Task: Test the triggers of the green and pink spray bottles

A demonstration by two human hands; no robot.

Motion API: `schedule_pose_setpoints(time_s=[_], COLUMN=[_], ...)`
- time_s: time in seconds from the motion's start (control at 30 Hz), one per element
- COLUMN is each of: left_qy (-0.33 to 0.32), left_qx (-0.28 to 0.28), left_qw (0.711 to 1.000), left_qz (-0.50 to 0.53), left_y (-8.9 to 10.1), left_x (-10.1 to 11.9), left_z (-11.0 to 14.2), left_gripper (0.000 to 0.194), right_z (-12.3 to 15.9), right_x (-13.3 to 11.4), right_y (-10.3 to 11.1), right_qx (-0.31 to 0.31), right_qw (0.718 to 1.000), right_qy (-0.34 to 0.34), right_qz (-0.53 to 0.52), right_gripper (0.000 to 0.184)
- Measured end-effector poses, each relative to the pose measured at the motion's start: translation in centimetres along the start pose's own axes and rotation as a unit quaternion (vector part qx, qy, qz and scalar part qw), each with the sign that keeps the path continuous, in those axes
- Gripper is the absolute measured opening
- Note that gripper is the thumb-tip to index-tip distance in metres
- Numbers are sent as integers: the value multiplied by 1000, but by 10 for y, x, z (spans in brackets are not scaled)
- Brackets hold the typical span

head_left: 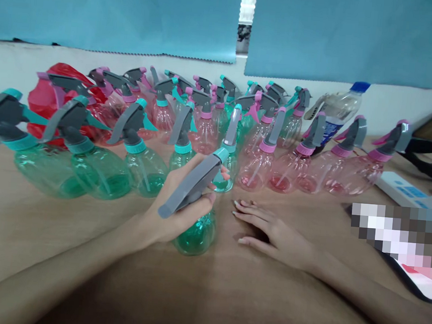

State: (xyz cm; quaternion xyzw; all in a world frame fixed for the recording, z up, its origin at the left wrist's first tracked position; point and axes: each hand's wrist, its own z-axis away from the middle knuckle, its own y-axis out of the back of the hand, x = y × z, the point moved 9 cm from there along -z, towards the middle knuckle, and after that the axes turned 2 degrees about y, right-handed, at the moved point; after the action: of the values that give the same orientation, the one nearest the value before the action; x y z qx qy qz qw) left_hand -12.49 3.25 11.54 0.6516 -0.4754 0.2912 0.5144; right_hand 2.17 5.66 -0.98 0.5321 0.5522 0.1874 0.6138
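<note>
Left hand wrapped around a green spray bottle, right hand flat on the desk

Through the head view I have the left hand [175, 225] near the middle of the frame, fingers and thumb closed around a green spray bottle [196, 234]. That bottle sits just below centre, its grey lever slanting across my view from lower left to upper right, teal tip at the top. I cannot tell whether its base touches the desk [227, 302].

My right hand [276, 234] is right of centre, released, palm down on the wood with fingers spread and pointing left. It grasps nothing.

Beyond the hands I see a front row of bottles: green ones [102, 175] with teal collars from the left edge to the centre, then pink ones [322, 173] with pink collars on to the right. More spray bottles [205, 136], pink and green mixed, crowd behind them in the upper middle.

A red bag [43, 96] lies at upper left. At upper right a clear bottle with a blue cap [343, 107] leans behind the pink row. On the right side I make out a white device [397, 189] and, nearer, a flat device [409, 267] partly pixelated
</note>
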Motion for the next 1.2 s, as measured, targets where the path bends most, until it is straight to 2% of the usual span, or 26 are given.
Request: schedule_pose_setpoints(time_s=[0.43,0.9,1.2], left_qy=[-3,-3,2], left_qx=[20,36,34], left_qw=[999,999,999], left_qz=[-49,-11,-41], left_y=[3,4,4], left_x=[-2,-3,-2], left_z=[4,5,5], left_gripper=[40,33,34], right_z=[0,0,0], right_x=[0,0,1], right_y=[0,1,1], right_qx=[1,5,13], right_qw=[1000,1000,1000], right_qy=[0,-1,7], right_qz=[-3,-6,-18], right_gripper=[59,58,58])
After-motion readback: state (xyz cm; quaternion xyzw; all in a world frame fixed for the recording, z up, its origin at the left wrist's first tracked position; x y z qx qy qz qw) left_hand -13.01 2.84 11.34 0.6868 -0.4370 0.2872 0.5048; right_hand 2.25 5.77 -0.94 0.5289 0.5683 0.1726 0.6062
